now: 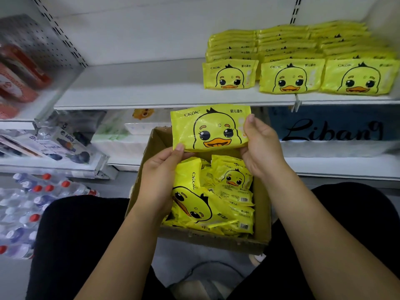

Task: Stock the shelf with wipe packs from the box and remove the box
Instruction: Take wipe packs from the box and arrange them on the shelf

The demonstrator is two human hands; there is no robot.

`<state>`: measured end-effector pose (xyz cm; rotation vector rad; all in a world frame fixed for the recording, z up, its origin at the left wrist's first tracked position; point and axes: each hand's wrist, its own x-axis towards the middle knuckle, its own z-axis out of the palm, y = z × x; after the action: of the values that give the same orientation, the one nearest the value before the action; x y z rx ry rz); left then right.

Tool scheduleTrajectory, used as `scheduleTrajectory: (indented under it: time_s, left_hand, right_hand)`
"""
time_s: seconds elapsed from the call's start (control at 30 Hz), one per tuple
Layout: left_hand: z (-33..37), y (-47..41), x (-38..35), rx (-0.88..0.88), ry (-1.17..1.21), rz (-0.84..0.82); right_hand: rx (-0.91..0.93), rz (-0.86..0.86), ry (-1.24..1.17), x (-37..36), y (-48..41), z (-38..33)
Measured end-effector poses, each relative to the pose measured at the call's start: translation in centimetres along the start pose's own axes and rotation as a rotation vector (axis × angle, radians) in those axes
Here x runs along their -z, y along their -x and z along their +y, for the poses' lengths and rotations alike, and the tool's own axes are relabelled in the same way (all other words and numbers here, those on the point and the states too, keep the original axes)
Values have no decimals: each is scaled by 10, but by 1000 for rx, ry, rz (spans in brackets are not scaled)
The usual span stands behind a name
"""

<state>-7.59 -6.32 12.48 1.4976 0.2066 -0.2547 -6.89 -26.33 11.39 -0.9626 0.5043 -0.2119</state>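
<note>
Yellow wipe pack (211, 127) is hovering over the box (151, 148), left hand (161, 169) and right hand (263, 146) pinching its edges. Stocking seems underway; next it probably needs lifting to the shelf (138, 87), beside the stacked packs (292, 59) at its right end

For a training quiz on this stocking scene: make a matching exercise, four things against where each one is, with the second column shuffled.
1. held wipe pack
2. cardboard box
3. stocked wipe packs
4. water bottles

A. red-capped, at lower left
B. in three rows on the white shelf
C. between the person's legs, holding loose packs
D. gripped by left hand and right hand

Pairs: 1-D, 2-C, 3-B, 4-A
</note>
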Motion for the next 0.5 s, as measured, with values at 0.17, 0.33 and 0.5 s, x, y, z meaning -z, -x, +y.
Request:
scheduleTrajectory:
  time_s: [0.17,0.33,0.5]
  left_hand:
    - [14,-10,-4,35,-31,-61]
    - [41,-56,-3,68,-235,-284]
    - [68,-116,-17,121,-403,-398]
  right_hand:
    - [65,50,56,2,-7,-1]
    - [138,102,148,6,-34,-13]
    - [147,-6,354,-11,-68,-34]
